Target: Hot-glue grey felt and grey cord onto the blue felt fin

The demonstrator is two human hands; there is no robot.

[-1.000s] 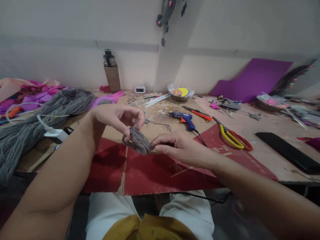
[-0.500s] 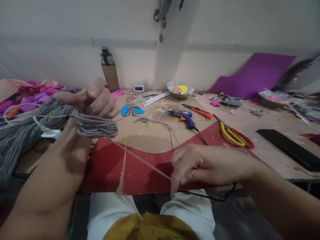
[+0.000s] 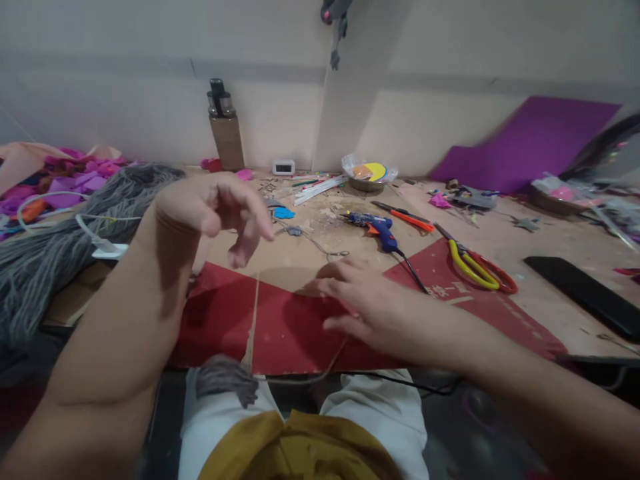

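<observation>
My left hand hangs over the left of the work board with curled, parted fingers and nothing in it. A coil of grey yarn, a little blurred, is below it at my left thigh. From the coil a strand runs along the board's front edge and up toward my right hand. That hand hovers low over the red part of the board, fingers apart. Just beyond its fingertips lies a small yarn loop, with a strand leading to a small grey piece.
A blue glue gun, an orange-handled cutter and yellow-red scissors lie right of centre. A black phone is at far right. Thick grey yarn and a white plug lie at left.
The yarn coil has left my left hand and dropped to my thigh. My right hand has let go of the strand, opened and moved up toward the yarn loop.
</observation>
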